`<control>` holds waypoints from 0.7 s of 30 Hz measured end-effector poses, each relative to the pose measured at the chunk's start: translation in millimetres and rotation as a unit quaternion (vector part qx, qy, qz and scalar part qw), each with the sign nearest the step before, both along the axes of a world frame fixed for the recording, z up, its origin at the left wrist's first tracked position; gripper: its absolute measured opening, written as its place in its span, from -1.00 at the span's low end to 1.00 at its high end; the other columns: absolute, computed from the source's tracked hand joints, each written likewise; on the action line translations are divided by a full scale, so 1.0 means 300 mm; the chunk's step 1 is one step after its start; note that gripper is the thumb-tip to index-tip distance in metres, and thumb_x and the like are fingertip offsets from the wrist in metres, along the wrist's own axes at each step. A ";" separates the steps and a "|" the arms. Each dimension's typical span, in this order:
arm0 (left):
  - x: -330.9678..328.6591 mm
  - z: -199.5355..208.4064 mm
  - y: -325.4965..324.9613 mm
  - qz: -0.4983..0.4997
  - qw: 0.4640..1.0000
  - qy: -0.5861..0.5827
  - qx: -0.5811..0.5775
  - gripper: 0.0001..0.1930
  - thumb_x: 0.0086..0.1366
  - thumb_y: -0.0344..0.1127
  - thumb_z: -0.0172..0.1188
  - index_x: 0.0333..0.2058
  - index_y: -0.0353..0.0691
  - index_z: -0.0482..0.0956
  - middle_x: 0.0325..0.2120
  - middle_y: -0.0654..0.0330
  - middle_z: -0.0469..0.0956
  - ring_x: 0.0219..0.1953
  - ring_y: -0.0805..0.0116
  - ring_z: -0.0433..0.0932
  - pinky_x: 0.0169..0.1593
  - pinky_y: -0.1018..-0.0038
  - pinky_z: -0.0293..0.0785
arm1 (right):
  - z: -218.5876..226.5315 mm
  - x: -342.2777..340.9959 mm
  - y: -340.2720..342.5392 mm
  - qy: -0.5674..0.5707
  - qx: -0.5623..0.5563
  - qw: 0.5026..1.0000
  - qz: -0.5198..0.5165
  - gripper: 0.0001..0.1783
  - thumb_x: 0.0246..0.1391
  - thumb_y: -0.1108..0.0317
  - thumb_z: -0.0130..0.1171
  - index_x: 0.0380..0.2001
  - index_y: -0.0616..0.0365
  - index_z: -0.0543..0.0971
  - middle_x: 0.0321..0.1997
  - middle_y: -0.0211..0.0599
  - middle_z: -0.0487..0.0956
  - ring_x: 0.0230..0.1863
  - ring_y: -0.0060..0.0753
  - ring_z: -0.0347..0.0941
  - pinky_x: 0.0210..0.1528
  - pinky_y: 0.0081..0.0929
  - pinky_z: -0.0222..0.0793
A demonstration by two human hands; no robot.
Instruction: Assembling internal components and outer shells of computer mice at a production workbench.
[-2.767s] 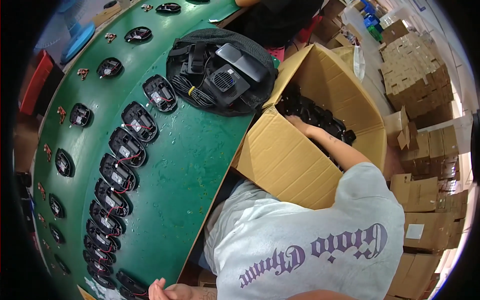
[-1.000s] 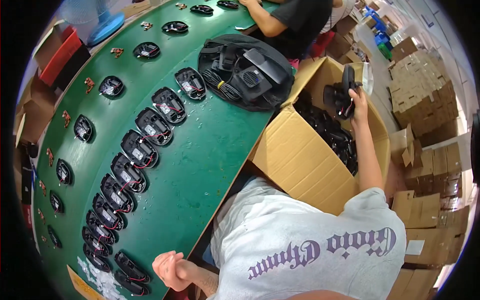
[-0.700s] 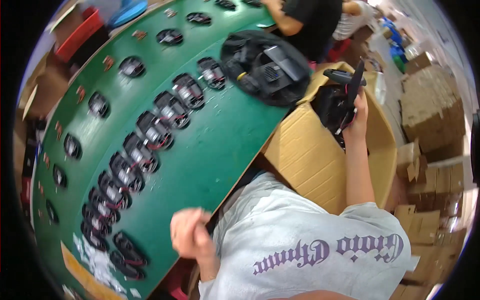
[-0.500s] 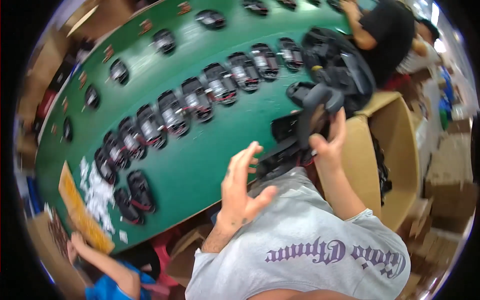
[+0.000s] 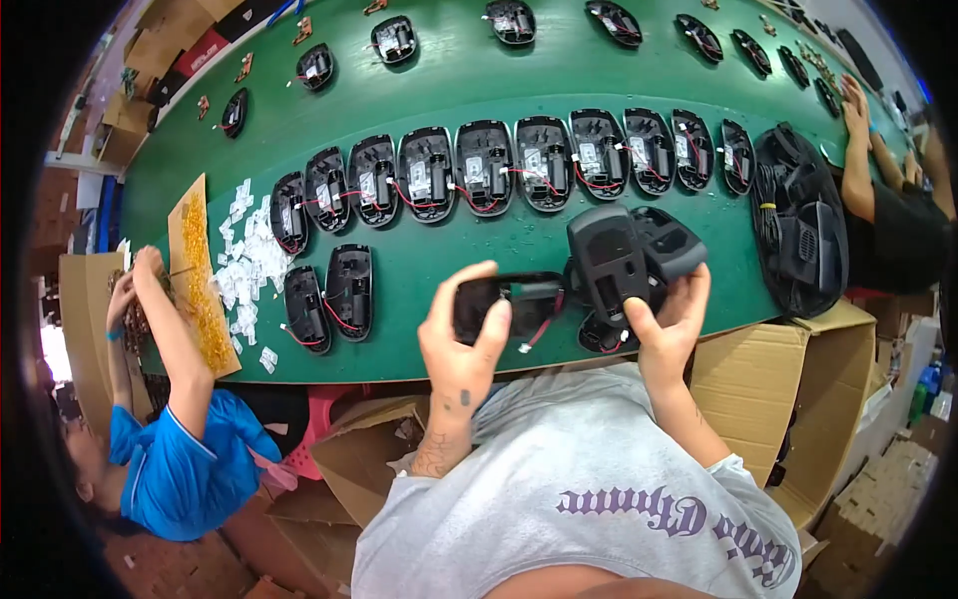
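Observation:
My left hand [image 5: 461, 334] has its thumb and fingers around the near end of a black plastic shell [image 5: 522, 295], from which a red wire with a white plug hangs. In my right hand [image 5: 671, 324] are black plastic housings [image 5: 606, 255] bunched together, with the thumb pressed on the front one. Beneath them, by the table's front edge, lies another black shell [image 5: 596, 334] with a wire. Beyond my hands stands a row of open black shells [image 5: 544, 160], each with a silver label, a dark cylinder and red wires. Two more shells [image 5: 349, 290] lie to the left.
White packets [image 5: 249, 265] lie beside a cardboard tray of amber pieces [image 5: 200, 290] on the green table [image 5: 419, 349]. A black bag of dark housings [image 5: 798, 220] rests at the right, above an open carton [image 5: 748, 379]. Co-workers' arms [image 5: 185, 329] work at both ends.
My view has swung toward the table and levelled out. My left hand, apart from the parts before, now grips a black shell. My right hand still holds dark housings.

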State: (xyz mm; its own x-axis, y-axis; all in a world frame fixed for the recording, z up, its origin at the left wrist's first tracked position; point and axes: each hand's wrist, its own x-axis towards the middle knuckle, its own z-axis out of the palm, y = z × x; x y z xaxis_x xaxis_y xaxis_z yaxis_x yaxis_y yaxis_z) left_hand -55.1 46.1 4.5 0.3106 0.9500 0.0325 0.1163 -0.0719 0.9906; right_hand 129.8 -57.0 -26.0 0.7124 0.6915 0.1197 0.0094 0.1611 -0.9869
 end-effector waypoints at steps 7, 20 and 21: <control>-0.120 0.074 0.159 0.126 0.980 0.152 0.030 -0.53 0.21 -0.40 0.30 0.10 -0.27 0.48 -0.35 0.21 0.59 -0.36 0.47 0.53 -0.19 0.52 0.51 | -0.023 0.034 -0.014 -0.045 -0.023 0.998 -0.032 -0.18 0.00 0.49 0.34 0.27 0.28 0.14 0.20 -0.18 0.32 0.23 -0.30 0.25 0.33 -0.38 0.06; -0.196 0.126 0.272 -0.104 0.880 0.413 0.211 -0.43 0.20 -0.56 0.18 0.23 -0.13 0.41 0.02 0.02 0.44 -0.15 0.27 0.51 -0.03 0.43 0.45 | -0.031 0.030 -0.019 -0.066 -0.019 0.997 -0.019 -0.27 0.10 0.60 0.18 0.29 0.30 0.11 0.23 -0.10 0.28 0.26 -0.25 0.24 0.33 -0.33 0.09; -0.186 0.127 0.270 -0.093 0.882 0.410 0.214 -0.44 0.20 -0.59 0.15 0.21 -0.13 0.43 0.05 0.02 0.43 -0.10 0.24 0.51 0.00 0.40 0.44 | -0.025 0.028 -0.014 -0.056 -0.015 0.998 -0.017 -0.27 0.10 0.60 0.18 0.29 0.30 0.10 0.23 -0.10 0.28 0.26 -0.25 0.24 0.33 -0.34 0.09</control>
